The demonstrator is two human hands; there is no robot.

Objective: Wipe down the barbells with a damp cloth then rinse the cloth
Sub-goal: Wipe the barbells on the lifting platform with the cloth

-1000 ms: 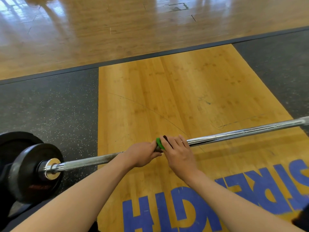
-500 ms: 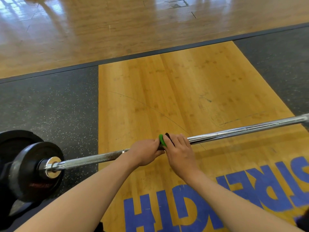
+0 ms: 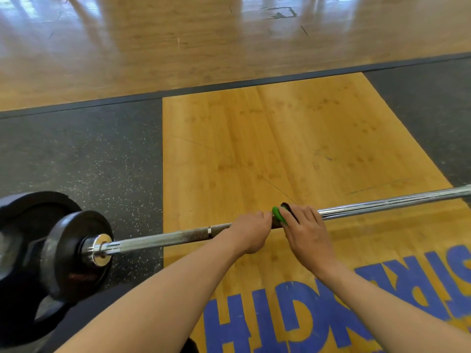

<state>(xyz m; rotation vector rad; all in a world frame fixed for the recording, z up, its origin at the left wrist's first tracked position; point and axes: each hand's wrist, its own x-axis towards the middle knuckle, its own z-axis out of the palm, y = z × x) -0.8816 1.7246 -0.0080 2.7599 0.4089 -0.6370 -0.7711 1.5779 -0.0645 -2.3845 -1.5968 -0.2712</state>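
Observation:
A steel barbell runs across the view, low at the left and rising to the right edge. Its left stretch looks dull and rusty, its right stretch shiny. My left hand grips the bar near its middle, fingers curled round it. Touching it on the right, my right hand holds a green and black pad wrapped against the bar; most of the pad is hidden under the fingers. No cloth shows apart from this pad.
Black weight plates sit on the bar's left end over speckled black rubber flooring. The bar crosses a yellow wooden platform with blue lettering. Glossy wood floor lies beyond a dark border strip.
Both hands and the pad have slid slightly to the right along the bar, staying close together. The bar itself has not visibly shifted.

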